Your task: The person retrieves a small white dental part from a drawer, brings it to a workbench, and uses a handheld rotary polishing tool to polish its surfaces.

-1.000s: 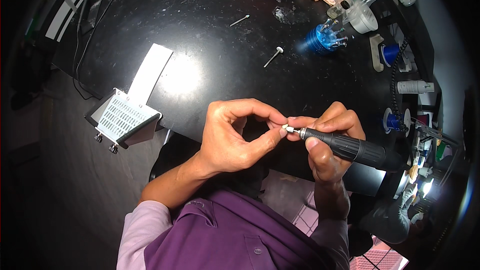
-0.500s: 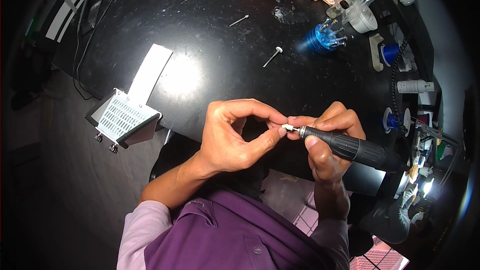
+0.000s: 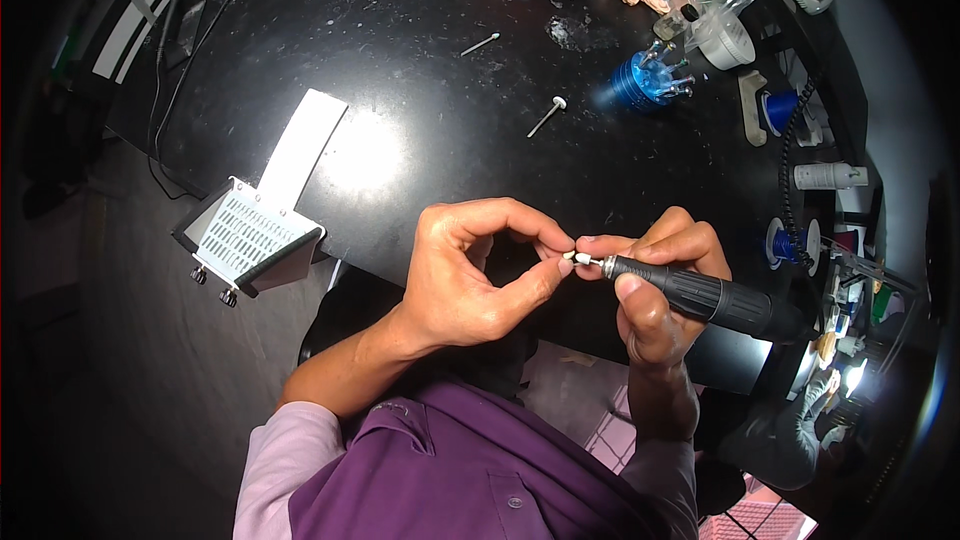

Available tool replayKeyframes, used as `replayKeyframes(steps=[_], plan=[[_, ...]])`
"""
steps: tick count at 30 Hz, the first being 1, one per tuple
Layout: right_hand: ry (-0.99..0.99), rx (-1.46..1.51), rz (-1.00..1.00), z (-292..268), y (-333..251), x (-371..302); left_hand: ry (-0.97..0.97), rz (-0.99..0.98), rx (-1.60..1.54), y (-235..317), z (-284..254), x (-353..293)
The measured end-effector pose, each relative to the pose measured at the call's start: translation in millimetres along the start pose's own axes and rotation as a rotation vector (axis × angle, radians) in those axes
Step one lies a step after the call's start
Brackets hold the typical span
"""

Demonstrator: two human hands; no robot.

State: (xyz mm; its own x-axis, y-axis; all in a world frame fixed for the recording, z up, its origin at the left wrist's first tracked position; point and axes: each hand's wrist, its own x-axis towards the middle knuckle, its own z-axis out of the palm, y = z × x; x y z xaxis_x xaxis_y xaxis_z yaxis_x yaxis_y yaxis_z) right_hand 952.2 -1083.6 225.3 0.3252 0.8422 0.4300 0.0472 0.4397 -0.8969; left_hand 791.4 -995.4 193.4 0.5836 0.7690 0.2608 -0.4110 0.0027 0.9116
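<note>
Between the thumb and index fingertip of my left hand (image 3: pixel 450 275) is a small cream-coloured piece (image 3: pixel 569 256), tooth-like in size and mostly covered by the fingers. My right hand (image 3: pixel 655 315) grips a black rotary handpiece (image 3: pixel 705 298), its nose aimed at that piece. A small white bit (image 3: pixel 584 259) sits on the handpiece's metal shank, right beside the cream piece. Whether the bit is turning cannot be told. The fingers of both hands meet or nearly meet around the bit.
A slotted metal box with a white panel (image 3: pixel 303 145) sits at the table's left edge. Two loose mounted bits, one thin (image 3: pixel 481 44) and one wheel-tipped (image 3: pixel 547 116), lie beyond my hands. Farther right stand a blue bit holder (image 3: pixel 645 80), a white jar (image 3: pixel 725 44) and blue spools (image 3: pixel 780 110).
The handpiece and its bit have shifted slightly to the right, so more of the cream piece shows beside the bit. Both hands keep their grips.
</note>
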Motion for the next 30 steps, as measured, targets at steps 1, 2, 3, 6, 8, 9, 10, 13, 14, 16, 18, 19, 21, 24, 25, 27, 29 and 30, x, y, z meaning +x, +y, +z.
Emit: replayKeyframes(steps=[1,2,3,6,8,9,10,13,14,16,18,19,21,24,25,27,29,30], plan=[[-0.003,-0.006,0.013,0.0,-1.0,0.0,-0.005,0.02,0.022,-0.6,-0.3,0.1],[-0.006,-0.011,0.027,0.5,-2.2,-0.2,0.016,0.035,0.033,-0.6,0.3,0.3],[-0.008,-0.016,0.04,1.0,-3.3,-0.3,0.037,0.05,0.044,-0.6,1.8,0.8],[-0.006,-0.003,0.053,3.5,-4.4,-0.7,0.081,0.13,0.119,-0.1,3.1,0.6],[-0.003,-0.011,0.052,3.4,-4.0,-1.6,0.095,0.172,0.167,1.1,3.9,-0.4],[-0.002,-0.015,0.052,3.3,-3.7,-1.9,0.097,0.182,0.183,2.3,4.4,-1.2],[-0.01,-0.011,0.057,2.6,-3.6,-2.2,0.1,0.192,0.199,2.8,4.8,-1.9],[-0.02,-0.003,0.069,2.0,-5.2,-1.9,0.13,0.219,0.173,-3.0,6.9,-3.3],[-0.012,-0.001,0.071,2.6,-6.1,-2.0,0.13,0.216,0.171,-4.0,7.0,-3.4],[-0.004,-0.006,0.071,3.3,-7.1,-1.7,0.129,0.21,0.167,-5.4,7.2,-3.5],[-0.003,-0.023,0.063,3.3,-7.4,-1.3,0.09,0.229,0.192,-6.2,4.5,-2.7],[-0.001,-0.021,0.058,3.5,-7.2,-1.1,0.07,0.239,0.204,-6.3,3.1,-2.1],[0.002,-0.015,0.049,3.7,-6.1,-0.9,0.045,0.251,0.212,-5.7,2.1,-1.4],[-0.039,-0.036,0.012,-2.2,-1.0,-2.0,0.03,0.241,0.213,-4.6,2.3,-1.5],[-0.037,-0.037,0.014,-2.2,-1.1,-2.1,0.028,0.233,0.211,-4.4,2.3,-1.6],[-0.033,-0.04,0.02,-2.0,-1.5,-2.2,0.046,0.227,0.215,-5.4,2.8,-1.8],[-0.014,-0.044,0.028,0.3,-3.6,-2.0,0.066,0.231,0.224,-6.1,3.7,-2.0],[-0.006,-0.046,0.032,1.9,-4.8,-1.9,0.077,0.239,0.23,-6.2,4.3,-2.3]])
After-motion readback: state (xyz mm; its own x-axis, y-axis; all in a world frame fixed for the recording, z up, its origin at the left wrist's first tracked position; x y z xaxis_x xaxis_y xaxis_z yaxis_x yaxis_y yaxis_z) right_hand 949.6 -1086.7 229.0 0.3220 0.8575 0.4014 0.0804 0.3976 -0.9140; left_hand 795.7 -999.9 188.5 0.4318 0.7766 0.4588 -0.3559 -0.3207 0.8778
